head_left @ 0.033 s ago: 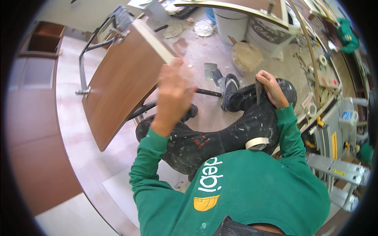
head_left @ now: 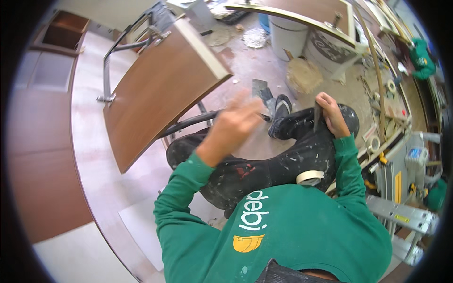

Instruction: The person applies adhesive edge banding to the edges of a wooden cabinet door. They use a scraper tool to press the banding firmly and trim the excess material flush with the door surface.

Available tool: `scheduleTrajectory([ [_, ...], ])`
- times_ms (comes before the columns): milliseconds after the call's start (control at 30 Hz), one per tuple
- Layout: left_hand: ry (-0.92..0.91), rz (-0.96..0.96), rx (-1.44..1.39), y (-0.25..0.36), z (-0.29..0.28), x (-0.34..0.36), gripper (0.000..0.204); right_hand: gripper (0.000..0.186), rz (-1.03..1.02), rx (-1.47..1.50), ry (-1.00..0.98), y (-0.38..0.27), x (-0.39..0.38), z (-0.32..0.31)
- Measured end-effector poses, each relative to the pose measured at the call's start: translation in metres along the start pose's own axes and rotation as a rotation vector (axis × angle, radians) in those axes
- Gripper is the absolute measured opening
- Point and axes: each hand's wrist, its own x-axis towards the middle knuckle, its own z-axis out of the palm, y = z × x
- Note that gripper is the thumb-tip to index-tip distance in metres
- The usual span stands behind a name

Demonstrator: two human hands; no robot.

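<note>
Brown panel (head_left: 160, 94) tilts over dark tubular frame (head_left: 188, 123). Left hand (head_left: 233, 125) near panel's closest corner, blurred, can't tell finger state. Right hand (head_left: 334, 115) grips 1 thin grey strip (head_left: 317, 118) by its top end, beside right knee (head_left: 348, 118). Panel likely stiff, heavyish, smooth: take 2 opposite edges. Strip probably light. White lettering on green sweatshirt (head_left: 302, 221).

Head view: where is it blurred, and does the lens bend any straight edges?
In the head view, the bare left hand is smeared, likely by motion; the bare right hand looks clearer; in that view, the edge of the reddish-brown flat panels bows leftward.
</note>
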Motion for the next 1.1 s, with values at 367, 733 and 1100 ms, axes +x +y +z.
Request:
scheduleTrajectory([
  [367, -0.028, -0.515, -1.427, 0.060, 0.012, -0.043, 0.066, 0.020, -0.179, -0.295, 0.072, -0.090, -0.105, 0.088],
  [733, 0.041, -1.237, -1.320, 0.083, -0.048, -0.140, 0.023, 0.029, -0.267, -0.685, -0.389, -0.077, -0.070, 0.158],
  [1100, -0.372, -1.609, -0.811, 0.146, -0.120, -0.274, 0.039, 0.036, -0.433, -1.347, -0.376, 0.037, -0.108, 0.173],
])
